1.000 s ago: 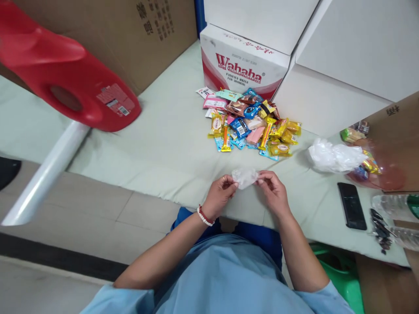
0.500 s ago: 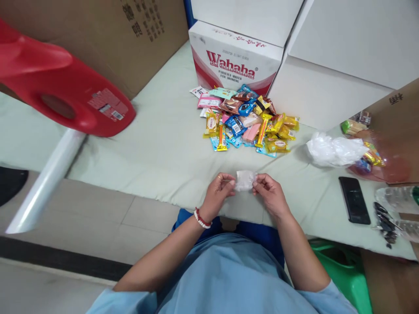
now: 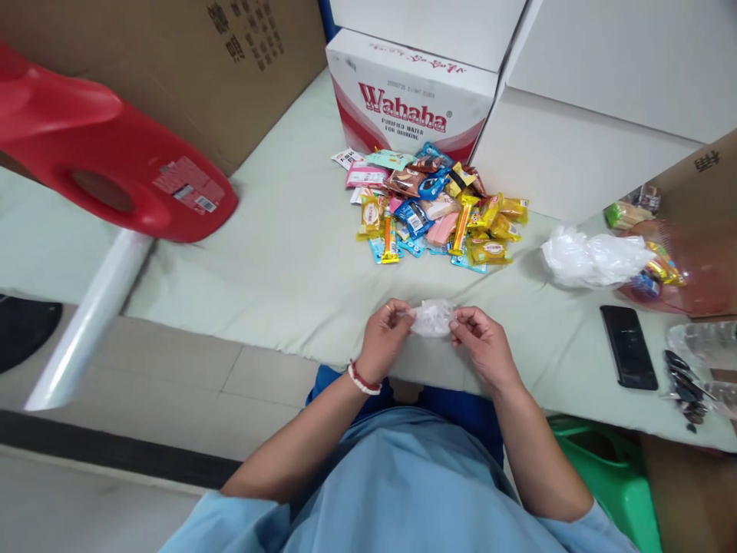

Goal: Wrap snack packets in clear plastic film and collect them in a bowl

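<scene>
Since the frame of half a second ago, the fingertips have drawn slightly apart, and the small piece of plastic [image 3: 433, 318] between them, flatter then, now looks more rumpled; the snacks beyond have kept their arrangement. Going across from the left, a red bottle [image 3: 150, 146] and a pale roll [image 3: 89, 322] sit well away from the hands. The left hand [image 3: 387, 338], a beaded bracelet [image 3: 364, 380] at its wrist, pinches one side of the plastic between thumb and forefinger, its forearm slanting up from the body. The plastic hangs between the two hands, over the near edge of the tabletop [image 3: 288, 269], with the heap of wrapped snacks [image 3: 414, 219] just beyond. I'd judge that it is being spread or straightened, which calls for a light, even hold at both sides. The right hand [image 3: 484, 342] mirrors the left, thumb and finger gripping the other side, wrist bent inward. Right of it lie a white bag [image 3: 596, 257] and, nearer, a phone [image 3: 629, 347].
</scene>
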{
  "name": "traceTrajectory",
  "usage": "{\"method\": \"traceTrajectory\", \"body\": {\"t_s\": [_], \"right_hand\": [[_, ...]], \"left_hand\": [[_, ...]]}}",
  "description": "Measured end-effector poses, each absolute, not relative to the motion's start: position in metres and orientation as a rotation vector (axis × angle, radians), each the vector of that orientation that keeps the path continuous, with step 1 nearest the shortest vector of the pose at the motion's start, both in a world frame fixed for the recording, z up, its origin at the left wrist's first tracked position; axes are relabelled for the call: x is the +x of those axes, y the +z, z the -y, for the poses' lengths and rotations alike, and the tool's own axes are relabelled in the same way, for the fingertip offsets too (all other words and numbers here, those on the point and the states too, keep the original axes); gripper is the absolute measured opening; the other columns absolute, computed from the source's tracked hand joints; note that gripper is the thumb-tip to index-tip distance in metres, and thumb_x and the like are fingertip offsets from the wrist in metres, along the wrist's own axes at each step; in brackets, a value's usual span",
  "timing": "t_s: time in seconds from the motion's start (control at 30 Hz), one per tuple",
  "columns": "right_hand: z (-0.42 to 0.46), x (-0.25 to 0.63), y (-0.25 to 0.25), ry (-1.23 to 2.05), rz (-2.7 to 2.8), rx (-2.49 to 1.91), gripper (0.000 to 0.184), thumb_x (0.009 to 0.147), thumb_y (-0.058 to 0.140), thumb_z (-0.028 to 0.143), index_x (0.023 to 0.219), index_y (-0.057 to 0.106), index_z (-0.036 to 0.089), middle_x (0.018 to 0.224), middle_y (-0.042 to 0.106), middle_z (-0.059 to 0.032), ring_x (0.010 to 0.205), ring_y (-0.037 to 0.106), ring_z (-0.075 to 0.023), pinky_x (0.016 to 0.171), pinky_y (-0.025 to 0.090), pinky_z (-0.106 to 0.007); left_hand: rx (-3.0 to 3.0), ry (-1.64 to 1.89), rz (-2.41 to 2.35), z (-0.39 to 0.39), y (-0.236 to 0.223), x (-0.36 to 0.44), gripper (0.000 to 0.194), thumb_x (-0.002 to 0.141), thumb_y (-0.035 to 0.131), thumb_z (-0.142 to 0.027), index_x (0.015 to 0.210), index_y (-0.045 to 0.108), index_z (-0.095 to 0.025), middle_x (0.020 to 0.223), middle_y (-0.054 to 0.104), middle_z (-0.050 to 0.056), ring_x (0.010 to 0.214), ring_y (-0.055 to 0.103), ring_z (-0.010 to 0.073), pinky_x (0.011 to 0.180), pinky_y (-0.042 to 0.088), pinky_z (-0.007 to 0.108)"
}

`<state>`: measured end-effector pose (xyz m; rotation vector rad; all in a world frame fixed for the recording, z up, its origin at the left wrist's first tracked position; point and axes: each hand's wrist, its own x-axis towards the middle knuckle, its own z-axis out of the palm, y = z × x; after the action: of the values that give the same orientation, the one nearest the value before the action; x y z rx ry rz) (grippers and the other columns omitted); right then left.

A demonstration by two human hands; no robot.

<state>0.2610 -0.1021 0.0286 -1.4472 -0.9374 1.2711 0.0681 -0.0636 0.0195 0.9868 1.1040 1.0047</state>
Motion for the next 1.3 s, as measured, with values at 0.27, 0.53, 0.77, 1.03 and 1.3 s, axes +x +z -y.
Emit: {"method": "traceTrajectory", "body": {"t_s": [0.27,0.53,0.77,1.03,1.3], "right_hand": [[0.117,0.267,0.028,1.093,0.856,-1.556,0.035,0.081,0.079,0.054,0.094,0.069,0.023,0.076,0.062,-0.0003,0.064,0.054,-0.0141,0.055,0.049,-0.027],[0.093,0.256,0.045,1.277,0.915,-1.525,0.046,0.078,0.078,0.064,0.097,0.071,0.023,0.079,0.066,-0.0013,0.066,0.056,-0.0158,0.058,0.046,-0.027],[0.099,0.250,0.026,1.546,0.786,-1.446,0.046,0.069,0.086,0.060,0.085,0.067,0.021,0.061,0.051,0.0052,0.051,0.040,-0.0101,0.046,0.032,-0.023],[0.116,0.255,0.044,0.516,1.236,-1.654,0.028,0.097,0.061,0.051,0.103,0.069,0.024,0.102,0.065,-0.0075,0.090,0.061,-0.0215,0.079,0.053,-0.036],[0.101,0.232,0.044,0.829,1.239,-1.514,0.024,0.093,0.068,0.050,0.095,0.071,0.026,0.114,0.067,-0.0078,0.106,0.063,-0.0233,0.092,0.054,-0.038]], "left_hand": [[0.701,1.107,-1.018,0.059,0.020,0.059,0.039,0.075,0.086,-0.049,0.083,0.061,-0.020,0.082,0.063,-0.002,0.075,0.057,0.0119,0.072,0.049,0.024],[1.053,1.132,-0.943,0.069,0.025,0.064,0.031,0.082,0.082,-0.048,0.083,0.068,-0.020,0.099,0.070,0.006,0.096,0.063,0.0190,0.083,0.050,0.030],[0.387,1.076,-0.843,0.060,0.026,0.055,0.044,0.073,0.089,-0.045,0.081,0.052,-0.022,0.081,0.062,-0.005,0.075,0.061,0.0123,0.074,0.055,0.028],[0.468,1.177,-0.910,0.063,0.026,0.065,0.047,0.071,0.090,-0.053,0.079,0.056,-0.021,0.076,0.057,-0.005,0.071,0.056,0.0093,0.066,0.049,0.021],[0.863,1.205,-1.066,0.071,0.025,0.064,0.043,0.085,0.077,-0.061,0.083,0.067,-0.019,0.075,0.061,-0.002,0.069,0.051,0.0112,0.067,0.044,0.024]]}}
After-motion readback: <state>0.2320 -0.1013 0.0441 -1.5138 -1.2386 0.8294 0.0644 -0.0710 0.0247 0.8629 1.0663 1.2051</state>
